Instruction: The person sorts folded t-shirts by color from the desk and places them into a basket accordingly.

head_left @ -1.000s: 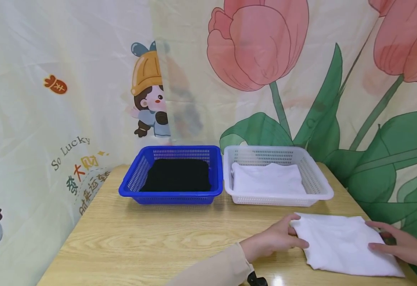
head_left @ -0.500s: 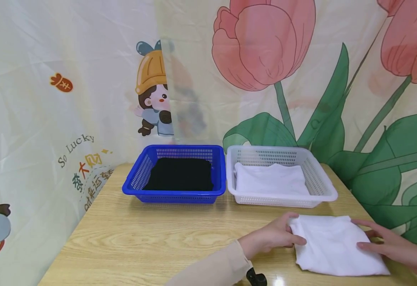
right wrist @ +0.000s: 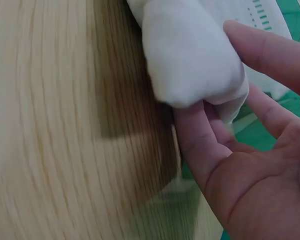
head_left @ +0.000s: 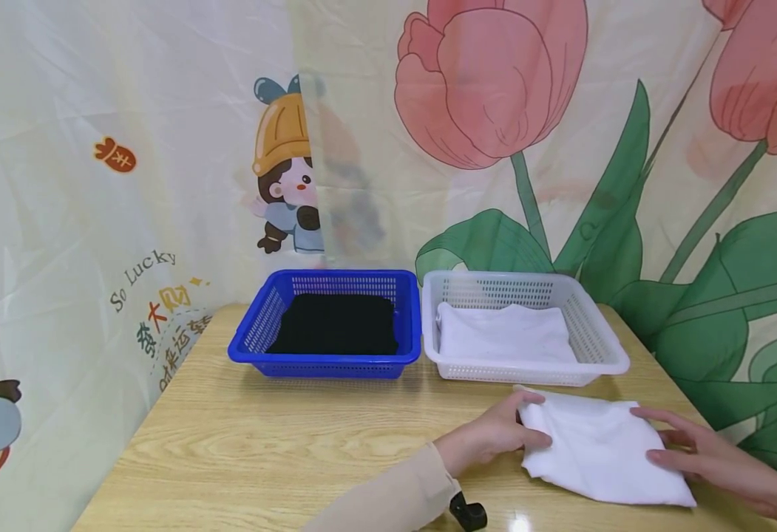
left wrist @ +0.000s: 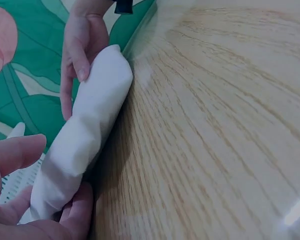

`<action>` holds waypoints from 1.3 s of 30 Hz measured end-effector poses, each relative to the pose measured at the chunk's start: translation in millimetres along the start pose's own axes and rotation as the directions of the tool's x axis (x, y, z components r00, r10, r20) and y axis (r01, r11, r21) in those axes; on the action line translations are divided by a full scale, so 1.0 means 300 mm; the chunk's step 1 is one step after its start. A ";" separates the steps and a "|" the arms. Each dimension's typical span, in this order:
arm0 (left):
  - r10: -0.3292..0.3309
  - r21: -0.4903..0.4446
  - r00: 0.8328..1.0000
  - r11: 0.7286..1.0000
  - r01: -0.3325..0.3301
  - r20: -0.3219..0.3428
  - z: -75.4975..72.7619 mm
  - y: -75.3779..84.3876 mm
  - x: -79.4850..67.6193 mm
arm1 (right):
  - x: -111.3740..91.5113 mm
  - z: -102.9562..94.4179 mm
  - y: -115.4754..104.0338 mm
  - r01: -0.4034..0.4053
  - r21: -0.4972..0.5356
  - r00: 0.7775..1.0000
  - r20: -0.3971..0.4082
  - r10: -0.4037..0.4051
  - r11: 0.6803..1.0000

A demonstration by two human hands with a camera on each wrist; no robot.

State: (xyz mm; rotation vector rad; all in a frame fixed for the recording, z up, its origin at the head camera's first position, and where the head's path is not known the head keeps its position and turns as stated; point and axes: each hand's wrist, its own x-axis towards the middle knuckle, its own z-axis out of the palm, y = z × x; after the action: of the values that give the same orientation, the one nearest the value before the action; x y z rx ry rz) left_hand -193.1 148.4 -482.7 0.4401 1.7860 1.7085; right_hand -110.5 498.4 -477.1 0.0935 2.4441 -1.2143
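A folded white cloth [head_left: 601, 447] is at the front right, gripped at both ends. My left hand [head_left: 494, 436] holds its left end, thumb on top; in the left wrist view, fingers [left wrist: 80, 210] reach beneath the fold. At the other end my right hand [head_left: 710, 458] pinches the cloth; the right wrist view shows fingers [right wrist: 192, 132] tucked under it and the thumb [right wrist: 265, 52] against its upper side. From the side, the cloth [left wrist: 85, 135] looks like a thick, soft roll close to the wooden table [left wrist: 205, 120]. Whether its underside touches the wood I cannot tell.
Behind the cloth stands a white plastic basket [head_left: 601, 347] with folded white fabric [head_left: 504, 336] inside. Beside it on the left, a blue basket [head_left: 335, 362] holds folded black fabric [head_left: 335, 325]. A printed curtain [head_left: 361, 148] hangs behind the table.
Both hands have moved left with the white cloth between them. Its left far corner now sits nearer the white basket, and the cloth lies slightly askew. The baskets stay put on the table.
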 end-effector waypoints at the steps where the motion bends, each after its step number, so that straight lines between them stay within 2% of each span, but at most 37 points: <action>1: 0.004 0.006 1.000 1.000 -0.004 -0.007 -0.004 -0.002 0.001 | 0.003 0.005 -0.005 0.004 0.011 1.000 0.008 -0.004 1.000; 7: 0.012 0.078 0.998 0.997 -0.008 -0.053 -0.025 -0.001 -0.004 | 0.024 0.031 -0.022 0.050 0.065 0.997 0.063 -0.054 0.997; 12: 0.006 0.092 0.997 0.996 0.002 -0.080 -0.036 0.003 -0.012 | 0.035 0.054 -0.019 0.107 0.180 0.985 0.117 -0.129 0.978; 16: 0.003 0.083 0.998 0.997 0.002 -0.064 -0.050 -0.003 -0.015 | 0.046 0.067 -0.024 0.084 0.233 0.981 0.152 -0.122 0.969; 22: 0.020 0.100 0.999 0.995 -0.015 -0.048 -0.077 -0.018 -0.018 | 0.057 0.095 -0.034 0.091 0.165 0.992 0.072 -0.104 0.982; 26: 0.030 0.121 0.997 0.992 -0.021 -0.068 -0.094 -0.017 -0.027 | 0.055 0.115 -0.041 0.143 0.177 0.988 0.032 -0.151 0.974; 28: 0.033 0.116 0.997 0.993 -0.025 -0.064 -0.105 -0.006 -0.039 | 0.049 0.120 -0.052 0.199 0.173 0.979 0.014 -0.205 0.965; 32: 0.042 0.057 0.999 0.998 -0.041 -0.024 -0.128 0.035 -0.069 | 0.027 0.114 -0.100 0.250 0.161 0.968 -0.020 -0.250 0.955; 35: 0.062 0.033 0.998 0.998 -0.062 0.003 -0.143 0.076 -0.095 | 0.009 0.100 -0.145 0.269 0.217 0.960 0.013 -0.279 0.938; 39: 0.071 0.015 0.997 0.997 -0.071 0.020 -0.159 0.129 -0.131 | -0.010 0.076 -0.197 0.322 0.313 0.929 0.080 -0.363 0.894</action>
State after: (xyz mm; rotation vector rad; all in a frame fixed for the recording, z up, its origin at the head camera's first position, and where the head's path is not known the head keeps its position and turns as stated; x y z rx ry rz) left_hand -200.6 91.2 -438.2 0.5313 1.7902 1.7332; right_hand -114.1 444.5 -443.9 -0.3435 2.2025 -1.6740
